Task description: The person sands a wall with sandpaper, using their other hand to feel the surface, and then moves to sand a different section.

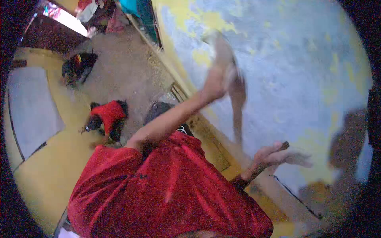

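Observation:
Motion smears my left hand (222, 67), raised against the wall (285, 91) of worn pale blue and yellow paint. A blurred pale shape shows at its far end; whether it is fingertips or something held cannot be made out. The hand's dark shadow falls beside it. Lower right, my right hand (279, 156) is near the same wall, its fingers stretched out and blurred. A small dark patch (285, 146) shows at its thumb tip, too unclear to name. Both arms come out of the red shirt (170, 190) that I wear.
A person in red (109, 115) crouches on the floor at left. Beyond, another person in dark clothes (78, 67) is bent low. Cloths (115, 18) lie at the top, near a doorway. A dark line (297, 196) runs along the wall's lower right.

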Available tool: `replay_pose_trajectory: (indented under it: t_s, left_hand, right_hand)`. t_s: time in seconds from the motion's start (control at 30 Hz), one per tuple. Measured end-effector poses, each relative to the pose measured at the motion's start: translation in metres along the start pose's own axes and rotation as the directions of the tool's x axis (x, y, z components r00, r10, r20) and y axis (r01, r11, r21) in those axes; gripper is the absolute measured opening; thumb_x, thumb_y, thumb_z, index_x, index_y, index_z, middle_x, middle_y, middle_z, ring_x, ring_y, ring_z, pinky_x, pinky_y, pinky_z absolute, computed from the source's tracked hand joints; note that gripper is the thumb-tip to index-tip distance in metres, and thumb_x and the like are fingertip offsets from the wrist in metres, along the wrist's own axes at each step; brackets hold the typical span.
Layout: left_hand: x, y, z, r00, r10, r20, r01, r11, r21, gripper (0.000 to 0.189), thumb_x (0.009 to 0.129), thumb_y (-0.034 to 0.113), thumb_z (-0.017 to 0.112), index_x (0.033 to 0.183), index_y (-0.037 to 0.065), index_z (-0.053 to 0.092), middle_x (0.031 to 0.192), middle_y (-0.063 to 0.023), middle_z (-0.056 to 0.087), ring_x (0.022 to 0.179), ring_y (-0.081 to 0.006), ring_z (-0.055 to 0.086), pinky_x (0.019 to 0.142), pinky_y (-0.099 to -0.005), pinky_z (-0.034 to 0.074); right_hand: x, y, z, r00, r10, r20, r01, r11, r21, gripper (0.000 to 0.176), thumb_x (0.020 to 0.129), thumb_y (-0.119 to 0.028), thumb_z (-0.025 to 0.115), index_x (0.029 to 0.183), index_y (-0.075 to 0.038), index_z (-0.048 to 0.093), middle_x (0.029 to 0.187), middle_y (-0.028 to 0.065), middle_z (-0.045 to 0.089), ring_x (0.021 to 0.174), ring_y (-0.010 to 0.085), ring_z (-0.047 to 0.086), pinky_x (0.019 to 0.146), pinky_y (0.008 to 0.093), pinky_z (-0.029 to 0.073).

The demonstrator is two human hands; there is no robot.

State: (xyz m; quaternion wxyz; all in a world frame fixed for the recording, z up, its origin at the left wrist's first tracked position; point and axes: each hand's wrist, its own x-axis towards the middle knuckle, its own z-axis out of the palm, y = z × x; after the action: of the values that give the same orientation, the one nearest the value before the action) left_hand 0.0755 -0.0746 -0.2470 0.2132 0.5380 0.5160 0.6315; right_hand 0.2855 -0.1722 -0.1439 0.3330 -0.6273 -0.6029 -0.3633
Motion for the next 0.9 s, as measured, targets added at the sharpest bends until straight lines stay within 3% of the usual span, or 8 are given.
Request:
replay_pose_trajectory:
  t_s: [0.13,0.27,0.37,0.43,0.63,0.7,0.73,0.9]
  left_hand:
    - [0.004,0.001,0.002,0.949,0.315,-0.01,-0.308,0.933,0.187,0.052,0.091,0.021,0.051,0.136,-0.004,0.045,0.138,-0.0339,0.045,0.123,-0.0471,0.05,0.102,-0.0478,0.041]
    - [0.042,-0.013,-0.025,0.973,-0.219,0.066,0.229,0.932,-0.28,0.044,0.092,0.018,0.052,0.13,-0.004,0.049,0.15,-0.0371,0.024,0.139,-0.0555,0.022,0.115,-0.0507,0.027]
    - [0.014,-0.009,0.007,0.997,0.075,0.028,-0.074,0.996,-0.054,0.049,0.092,0.016,0.052,0.134,-0.006,0.044,0.15,-0.037,0.023,0.14,-0.0551,0.021,0.115,-0.0497,0.026]
    - [-0.003,0.005,0.012,0.972,0.217,0.088,-0.216,0.976,-0.016,0.062,0.092,0.018,0.054,0.141,-0.013,0.031,0.151,-0.0362,0.023,0.142,-0.0537,0.018,0.117,-0.05,0.021]
    - [0.036,-0.017,-0.028,0.992,-0.054,0.11,0.067,0.992,-0.112,0.057,0.094,0.017,0.051,0.141,-0.01,0.033,0.15,-0.0376,0.023,0.142,-0.0532,0.017,0.118,-0.0455,0.02]
    - [0.041,-0.013,-0.017,0.984,-0.042,-0.173,0.01,0.983,-0.183,0.042,0.092,0.014,0.05,0.131,-0.004,0.05,0.129,-0.0322,0.054,0.127,-0.0482,0.046,0.108,-0.0483,0.035]
    - [0.018,-0.009,-0.012,0.975,-0.215,0.06,0.223,0.946,-0.236,0.059,0.094,0.017,0.049,0.146,-0.005,0.03,0.153,-0.0391,0.009,0.145,-0.0505,0.009,0.118,-0.0431,0.017]
    - [-0.003,-0.015,-0.011,0.998,-0.057,0.032,0.061,0.987,-0.15,0.054,0.097,0.021,0.046,0.144,-0.003,0.033,0.152,-0.0357,0.017,0.139,-0.0504,0.026,0.112,-0.0433,0.03]
  right_hand:
    - [-0.006,0.0,0.006,0.999,-0.02,0.044,0.023,0.998,-0.059,0.069,0.101,-0.039,0.047,0.143,0.013,0.027,0.148,0.0362,0.022,0.143,0.0408,0.02,0.117,0.0481,0.014]
    - [-0.016,0.01,0.004,0.996,-0.028,0.087,0.037,0.994,-0.102,0.074,0.102,-0.039,0.045,0.148,0.013,0.02,0.154,0.0368,0.015,0.147,0.0414,0.013,0.119,0.0478,0.011]
    - [-0.032,0.039,0.017,0.923,0.274,0.27,-0.284,0.959,-0.002,0.077,0.102,-0.039,0.043,0.149,0.013,0.011,0.156,0.0352,0.002,0.147,0.0453,0.0,0.118,0.0524,0.0]
    - [-0.028,0.035,0.024,0.975,0.054,0.214,-0.043,0.998,-0.055,0.077,0.102,-0.04,0.043,0.149,0.014,0.012,0.156,0.0355,0.004,0.147,0.0454,0.002,0.118,0.0526,0.0]
    - [-0.02,0.009,0.022,0.996,-0.061,0.07,0.066,0.995,-0.074,0.078,0.102,-0.038,0.045,0.147,0.016,0.013,0.156,0.0354,0.004,0.147,0.046,0.002,0.118,0.0525,0.0]
    - [-0.026,0.013,0.014,0.996,0.01,0.092,-0.003,0.998,-0.069,0.079,0.102,-0.039,0.046,0.148,0.015,0.012,0.156,0.0351,0.003,0.147,0.0459,0.0,0.118,0.0531,-0.001]
    - [-0.026,0.015,0.015,0.991,0.067,0.112,-0.062,0.997,-0.049,0.079,0.102,-0.04,0.046,0.148,0.014,0.011,0.156,0.0348,0.002,0.147,0.0459,-0.001,0.118,0.0537,-0.001]
    - [-0.016,0.01,0.018,0.996,-0.076,0.054,0.08,0.995,-0.065,0.082,0.1,-0.042,0.049,0.15,0.011,0.011,0.157,0.0335,0.0,0.147,0.0458,-0.002,0.117,0.0569,-0.001]
